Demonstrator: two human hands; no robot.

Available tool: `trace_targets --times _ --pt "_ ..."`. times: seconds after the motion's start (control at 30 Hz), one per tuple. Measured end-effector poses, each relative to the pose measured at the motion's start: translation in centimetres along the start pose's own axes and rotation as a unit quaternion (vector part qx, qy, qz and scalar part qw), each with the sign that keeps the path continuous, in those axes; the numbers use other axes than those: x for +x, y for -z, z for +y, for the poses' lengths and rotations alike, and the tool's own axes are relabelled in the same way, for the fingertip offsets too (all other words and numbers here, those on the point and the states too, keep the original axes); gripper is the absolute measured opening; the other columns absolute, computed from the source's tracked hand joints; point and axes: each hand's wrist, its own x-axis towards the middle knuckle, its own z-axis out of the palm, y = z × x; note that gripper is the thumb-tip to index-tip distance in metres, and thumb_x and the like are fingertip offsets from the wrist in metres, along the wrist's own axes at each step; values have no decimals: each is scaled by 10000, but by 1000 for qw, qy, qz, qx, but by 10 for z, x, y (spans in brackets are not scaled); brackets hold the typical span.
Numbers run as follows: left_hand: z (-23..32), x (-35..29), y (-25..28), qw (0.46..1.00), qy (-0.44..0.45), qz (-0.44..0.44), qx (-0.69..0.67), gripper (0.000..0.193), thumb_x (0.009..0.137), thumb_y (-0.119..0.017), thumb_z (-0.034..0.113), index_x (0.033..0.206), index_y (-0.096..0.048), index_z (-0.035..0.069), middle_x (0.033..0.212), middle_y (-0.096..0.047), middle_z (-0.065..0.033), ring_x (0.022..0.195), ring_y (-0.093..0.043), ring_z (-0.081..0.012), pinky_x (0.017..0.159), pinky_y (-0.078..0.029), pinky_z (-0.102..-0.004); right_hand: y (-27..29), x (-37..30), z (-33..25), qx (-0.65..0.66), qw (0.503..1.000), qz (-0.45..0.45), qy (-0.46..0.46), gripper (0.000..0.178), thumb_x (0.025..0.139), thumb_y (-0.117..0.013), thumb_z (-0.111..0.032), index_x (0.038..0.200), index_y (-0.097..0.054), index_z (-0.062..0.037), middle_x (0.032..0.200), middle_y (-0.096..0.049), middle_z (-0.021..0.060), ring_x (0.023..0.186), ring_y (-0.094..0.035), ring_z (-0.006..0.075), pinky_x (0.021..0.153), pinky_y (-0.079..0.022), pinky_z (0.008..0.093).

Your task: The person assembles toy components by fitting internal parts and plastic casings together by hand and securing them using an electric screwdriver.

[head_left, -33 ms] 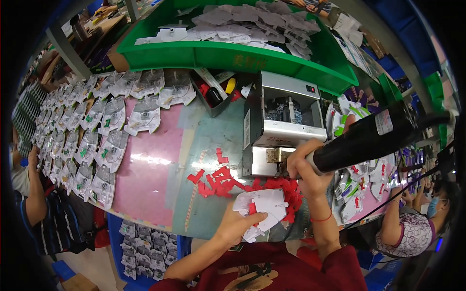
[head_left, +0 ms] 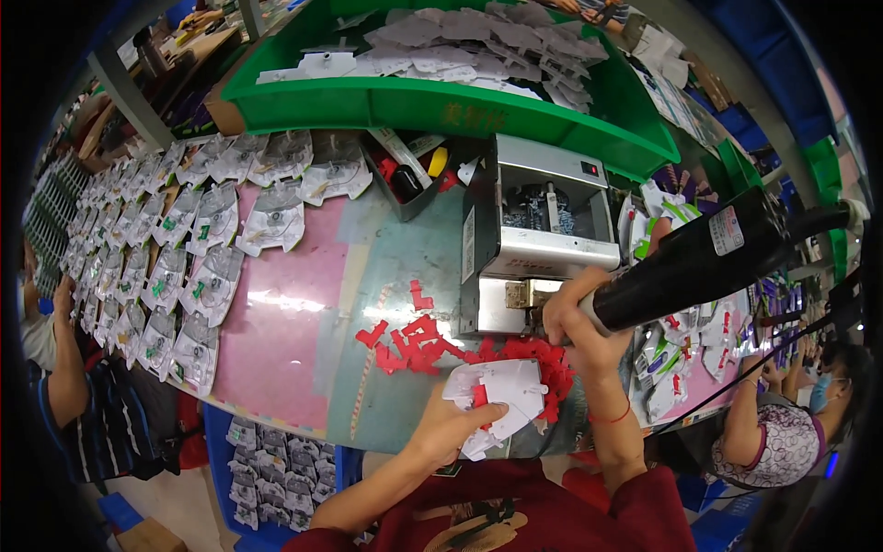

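My left hand [head_left: 446,425] grips a white plastic shell part [head_left: 517,388] near the table's front edge, thumb pressed on its face. A small red plastic piece [head_left: 479,396] sits on that part beside the thumb. My right hand [head_left: 586,333] is wrapped around the lower end of a black electric screwdriver [head_left: 690,262], tilted with its cable end up to the right. Its bit is hidden behind my fingers, close to the brass-coloured outlet block [head_left: 521,294] of a metal screw feeder [head_left: 552,248]. Loose red plastic pieces [head_left: 418,345] lie in a pile left of and behind the white part.
A green bin [head_left: 368,101] of white shells spans the back. Rows of white assemblies [head_left: 216,216] cover the left. A grey box [head_left: 409,204] holds tools. Finished-looking parts [head_left: 667,363] lie right. A blue crate [head_left: 221,451] sits below the table edge. Co-workers are at both sides.
The screwdriver and my right hand have shifted very slightly. The white part stays in my left hand.
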Motion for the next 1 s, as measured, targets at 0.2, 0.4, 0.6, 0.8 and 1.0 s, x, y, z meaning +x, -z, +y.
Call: trace_targets --times 0.2,0.4,0.6,0.8,1.0 --pt "0 -1 -2 999 16 -32 15 370 688 -624 -50 1042 -519 -43 932 -596 -98 796 -580 -139 687 -475 -268 -5 -21 -11 193 973 -128 -20 88 720 -569 -12 720 -488 20 576 -514 90 475 -503 155 462 -413 247" --pt "3 -5 -8 997 49 -44 25 429 645 -650 -80 1039 -494 -17 905 -588 -99 808 -592 -170 673 -494 -274 -13 -29 -17 229 969 -80 -46 177 645 -678 -25 759 -544 -4 581 -534 83 512 -534 202 481 -427 288" --pt "7 -7 -9 998 35 -49 27 337 679 -621 -65 999 -529 -16 875 -600 -69 746 -572 -123 638 -463 -246 -22 -28 -24 174 972 -159 -2 151 619 -716 -32 636 -566 -46 560 -541 80 507 -533 196 488 -421 293" --pt "6 -5 -11 997 31 -57 52 298 673 -614 -73 958 -551 -14 837 -604 -58 749 -564 -106 637 -454 -248 -18 -24 -26 148 966 -209 25 174 614 -731 -77 620 -560 -43 559 -548 79 528 -551 216 502 -436 311" --pt "3 0 -7 990 -81 -61 95 313 672 -624 -50 978 -562 -23 810 -598 -37 715 -554 -92 603 -442 -229 -8 -18 -15 74 976 -182 89 183 662 -707 -140 666 -549 -47 553 -538 71 496 -532 195 469 -433 288"
